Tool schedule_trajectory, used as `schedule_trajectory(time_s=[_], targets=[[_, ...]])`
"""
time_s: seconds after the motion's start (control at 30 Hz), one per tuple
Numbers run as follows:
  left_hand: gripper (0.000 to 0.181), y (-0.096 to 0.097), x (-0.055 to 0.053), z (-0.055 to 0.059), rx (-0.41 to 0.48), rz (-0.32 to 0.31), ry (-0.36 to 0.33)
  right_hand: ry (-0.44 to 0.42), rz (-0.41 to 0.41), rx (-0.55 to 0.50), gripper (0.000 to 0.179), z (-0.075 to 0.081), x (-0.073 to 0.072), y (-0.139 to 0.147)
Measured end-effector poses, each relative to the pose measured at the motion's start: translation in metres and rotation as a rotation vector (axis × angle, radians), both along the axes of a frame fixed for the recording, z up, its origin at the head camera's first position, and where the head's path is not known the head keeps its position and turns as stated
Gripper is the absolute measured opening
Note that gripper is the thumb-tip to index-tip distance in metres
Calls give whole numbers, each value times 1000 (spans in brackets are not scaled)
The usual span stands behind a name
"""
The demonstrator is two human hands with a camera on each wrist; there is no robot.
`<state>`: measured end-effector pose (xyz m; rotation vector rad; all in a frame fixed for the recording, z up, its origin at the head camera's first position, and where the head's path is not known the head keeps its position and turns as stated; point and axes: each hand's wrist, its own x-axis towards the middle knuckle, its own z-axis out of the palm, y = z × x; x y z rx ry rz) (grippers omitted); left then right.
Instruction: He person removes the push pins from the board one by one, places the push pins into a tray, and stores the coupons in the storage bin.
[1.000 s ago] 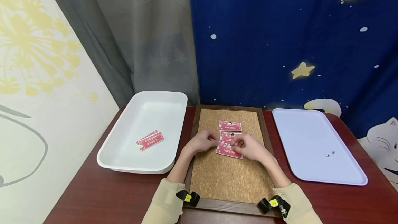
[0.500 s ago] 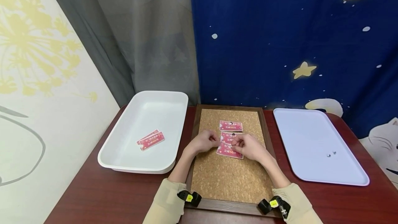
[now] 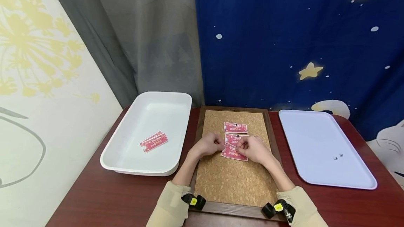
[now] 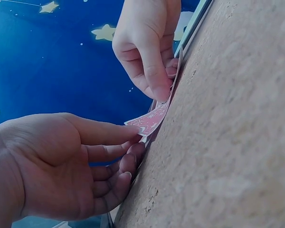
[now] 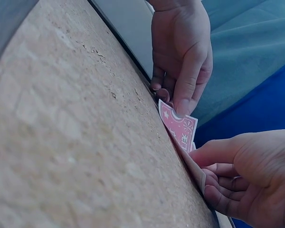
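The left hand [image 3: 208, 144] pinches the lowest coupon [image 3: 234, 153] at its left end; the right hand [image 3: 255, 149] has thumb and fingertips bunched over it (anything between them is hidden); the coupon is on the corkboard [image 3: 235, 181], below two others; leftward, a white tub [image 3: 157, 115] holds coupons; rightward stands a tray [image 3: 322, 136].

The left sleeve [image 3: 167, 204] at seven o'clock and the right sleeve [image 3: 303, 206] at five are pale beige and lightly creased. The left wrist unit [image 3: 187, 197] and right wrist unit [image 3: 269, 210] are black with a yellow tag [image 3: 193, 201] each; a silvery part [image 3: 288, 216] shows at the right one's four o'clock.
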<state>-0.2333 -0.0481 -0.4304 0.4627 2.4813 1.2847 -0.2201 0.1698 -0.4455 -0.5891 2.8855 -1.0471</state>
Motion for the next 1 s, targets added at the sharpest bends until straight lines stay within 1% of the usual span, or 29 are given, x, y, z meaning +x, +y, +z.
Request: schedule_trajectory(time_s=[0.17,0.5,0.7,0.83,0.93,1.0], targets=[[10,0,1,1,-1,16,-20,-8,2,-21,10,-1,-1,0],[11,2,3,0,-7,43,-28,-23,5,-66,7,-2,0,2],[12,1,6,3,5,57,-31,-34,26,-117,6,3,0,7],[13,0,7,7,19,45,-30,-6,29,-148,5,8,1,11],[12,-3,7,11,30,46,-30,33,8,-160,5,13,2,15],[10,-5,8,14,32,57,-33,59,-9,-160,4,17,2,17]])
